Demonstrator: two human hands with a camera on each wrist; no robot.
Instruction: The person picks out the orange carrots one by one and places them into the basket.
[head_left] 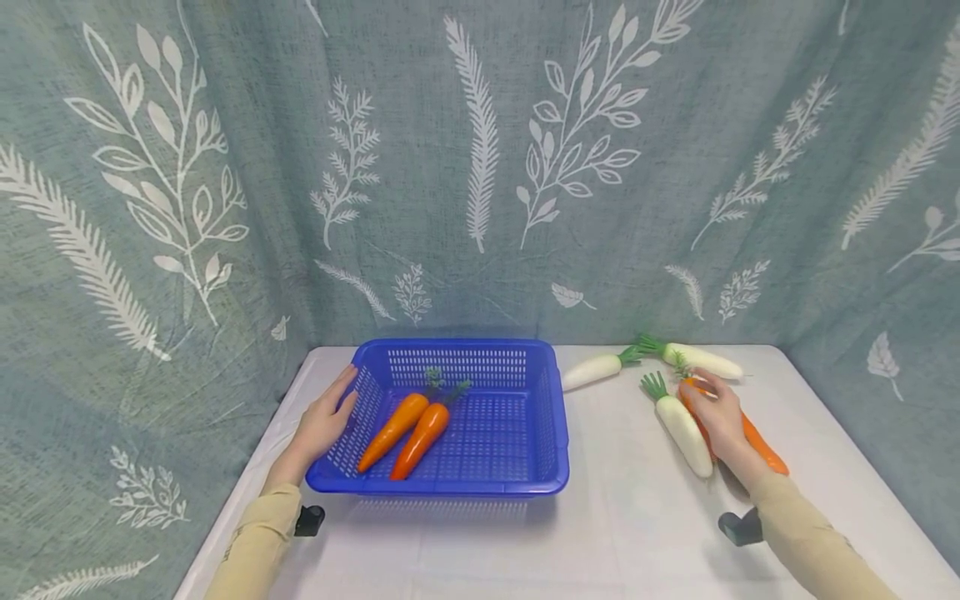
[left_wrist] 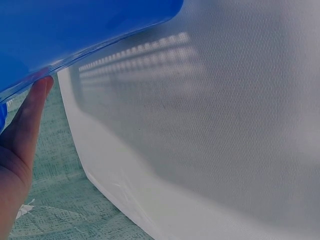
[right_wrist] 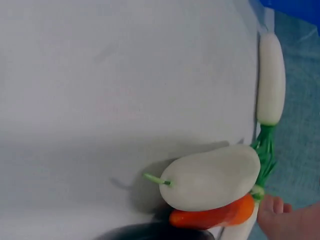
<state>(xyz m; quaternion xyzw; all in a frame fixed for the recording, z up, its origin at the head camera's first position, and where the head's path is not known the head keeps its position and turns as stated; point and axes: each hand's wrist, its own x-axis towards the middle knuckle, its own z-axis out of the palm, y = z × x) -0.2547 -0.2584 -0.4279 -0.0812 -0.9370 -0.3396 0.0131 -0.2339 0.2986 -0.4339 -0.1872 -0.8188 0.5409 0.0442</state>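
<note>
My left hand (head_left: 324,425) lies along the left rim of a blue plastic basket (head_left: 487,486), its fingers straight against the side. In the left wrist view, a straight digit (left_wrist: 31,112) touches the basket's edge (left_wrist: 75,52). Two carrots (head_left: 401,429) with green tops lie inside the basket. On the right, my right hand (head_left: 716,414) reaches over an orange carrot (head_left: 686,390), thumb and fingers around its leafy end. A white radish (head_left: 686,435) lies close beside that carrot. Another carrot (head_left: 761,446) shows just past the hand, partly hidden by it.
Two more white radishes (head_left: 596,371) lie near the back edge of the white table (head_left: 622,525), leaves toward each other. A dark rounded thing (head_left: 731,482) shows under the right wrist. Patterned green-grey curtains (head_left: 465,167) surround the table at the back and sides.
</note>
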